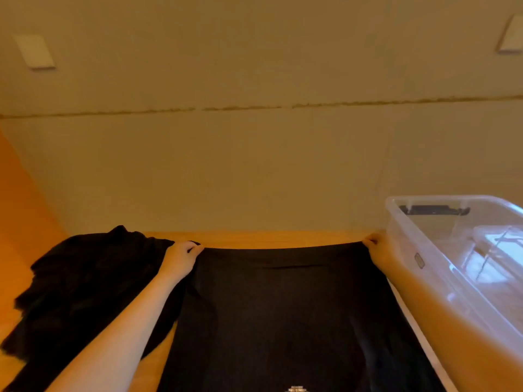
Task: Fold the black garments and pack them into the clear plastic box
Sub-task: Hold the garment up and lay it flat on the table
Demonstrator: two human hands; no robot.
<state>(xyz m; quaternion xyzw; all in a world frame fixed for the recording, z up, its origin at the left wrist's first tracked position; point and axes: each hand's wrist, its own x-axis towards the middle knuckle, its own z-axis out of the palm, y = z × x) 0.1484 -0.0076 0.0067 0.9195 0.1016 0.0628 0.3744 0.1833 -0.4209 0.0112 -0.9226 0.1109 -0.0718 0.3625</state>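
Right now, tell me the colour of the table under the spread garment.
Orange-brown wooden table, head view.

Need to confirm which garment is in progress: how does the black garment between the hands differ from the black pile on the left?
The spread garment lies flat and smooth on the table; the pile is bunched and wrinkled. The left hand and right hand pinch the spread garment's far corners; no hand grips the pile. Both are black and outside the clear box.
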